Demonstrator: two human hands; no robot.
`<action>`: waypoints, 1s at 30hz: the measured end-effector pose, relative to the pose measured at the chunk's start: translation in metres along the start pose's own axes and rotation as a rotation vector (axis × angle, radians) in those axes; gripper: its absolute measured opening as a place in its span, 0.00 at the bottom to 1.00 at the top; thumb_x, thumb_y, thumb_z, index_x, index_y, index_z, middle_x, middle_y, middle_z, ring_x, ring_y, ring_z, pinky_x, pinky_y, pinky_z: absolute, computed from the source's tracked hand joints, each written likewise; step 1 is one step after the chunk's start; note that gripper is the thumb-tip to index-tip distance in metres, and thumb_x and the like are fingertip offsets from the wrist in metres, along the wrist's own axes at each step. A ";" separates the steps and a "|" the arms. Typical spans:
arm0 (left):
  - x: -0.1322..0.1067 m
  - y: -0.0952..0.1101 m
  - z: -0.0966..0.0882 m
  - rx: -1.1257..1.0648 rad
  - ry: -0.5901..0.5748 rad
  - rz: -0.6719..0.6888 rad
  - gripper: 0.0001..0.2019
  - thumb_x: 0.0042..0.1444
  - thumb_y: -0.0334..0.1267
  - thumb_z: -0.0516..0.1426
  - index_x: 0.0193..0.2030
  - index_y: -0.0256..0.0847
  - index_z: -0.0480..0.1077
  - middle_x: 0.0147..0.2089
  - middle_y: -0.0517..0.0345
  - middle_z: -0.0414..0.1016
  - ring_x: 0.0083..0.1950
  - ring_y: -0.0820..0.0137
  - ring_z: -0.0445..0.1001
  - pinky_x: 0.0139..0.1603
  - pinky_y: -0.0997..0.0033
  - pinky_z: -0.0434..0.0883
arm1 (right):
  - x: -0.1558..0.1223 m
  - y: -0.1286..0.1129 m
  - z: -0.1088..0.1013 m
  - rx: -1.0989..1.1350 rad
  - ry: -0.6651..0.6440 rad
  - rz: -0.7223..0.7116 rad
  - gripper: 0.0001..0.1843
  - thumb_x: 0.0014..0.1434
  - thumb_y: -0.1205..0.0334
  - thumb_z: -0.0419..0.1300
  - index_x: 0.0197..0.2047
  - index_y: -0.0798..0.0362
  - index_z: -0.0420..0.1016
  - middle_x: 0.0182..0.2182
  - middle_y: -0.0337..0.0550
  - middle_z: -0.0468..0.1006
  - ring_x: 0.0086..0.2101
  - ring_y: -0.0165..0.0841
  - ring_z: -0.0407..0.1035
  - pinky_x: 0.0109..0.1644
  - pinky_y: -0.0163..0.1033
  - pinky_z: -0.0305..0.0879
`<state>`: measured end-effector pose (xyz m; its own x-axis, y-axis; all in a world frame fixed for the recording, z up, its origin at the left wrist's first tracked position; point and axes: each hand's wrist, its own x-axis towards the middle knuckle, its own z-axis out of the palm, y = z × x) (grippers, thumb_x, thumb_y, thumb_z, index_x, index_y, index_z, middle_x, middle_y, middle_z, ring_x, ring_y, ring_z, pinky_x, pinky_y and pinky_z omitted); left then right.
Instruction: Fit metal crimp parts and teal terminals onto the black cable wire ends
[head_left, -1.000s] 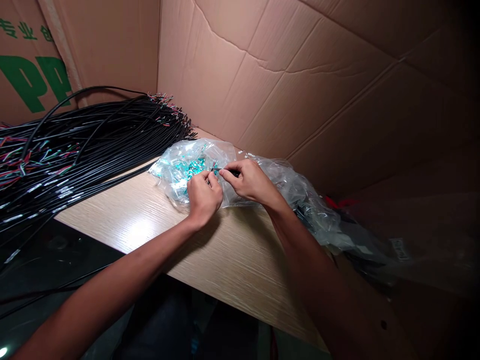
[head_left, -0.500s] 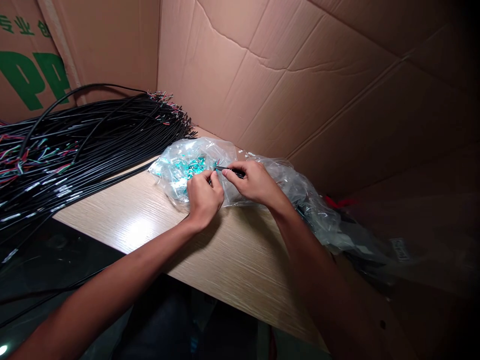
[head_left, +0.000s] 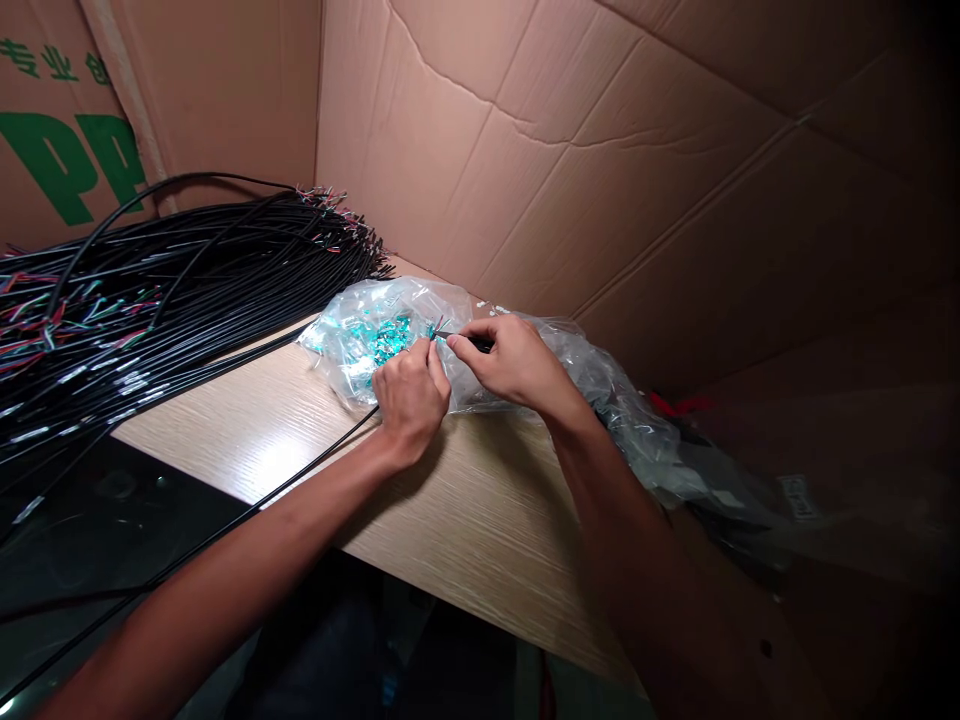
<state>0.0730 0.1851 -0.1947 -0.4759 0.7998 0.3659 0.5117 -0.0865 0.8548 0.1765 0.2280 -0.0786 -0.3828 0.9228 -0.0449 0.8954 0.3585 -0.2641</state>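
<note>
My left hand (head_left: 411, 390) is closed round the end of a black cable (head_left: 330, 448), which runs back down along my left forearm. Thin coloured wires (head_left: 437, 325) stick out of that end, just past my fingertips. Between thumb and fingers of my right hand (head_left: 506, 355) are slim black tweezers (head_left: 459, 338), their tip pointing left at the wires. Most of the tweezers is hidden by the fingers. Both hands are over a clear plastic bag (head_left: 349, 305) with small shiny teal pieces (head_left: 390, 338) in it.
A large bundle of black cables (head_left: 247, 270) with bared coloured ends lies at the left. Cardboard walls (head_left: 450, 180) rise behind the wooden tabletop (head_left: 465, 530). More crumpled clear plastic (head_left: 637, 420) and a red strip (head_left: 679, 404) are at the right.
My left hand has turned slightly, knuckles more upward, and the black cable now shows along my forearm. The right hand with the tweezers stays close to the wire ends.
</note>
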 end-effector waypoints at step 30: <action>-0.024 0.023 0.003 -0.954 -0.799 -0.036 0.19 0.74 0.56 0.54 0.42 0.41 0.71 0.21 0.67 0.54 0.21 0.73 0.48 0.25 0.68 0.46 | -0.078 0.091 0.023 0.608 0.273 0.111 0.55 0.65 0.17 0.49 0.63 0.66 0.67 0.29 0.43 0.60 0.33 0.08 0.50 0.39 0.16 0.50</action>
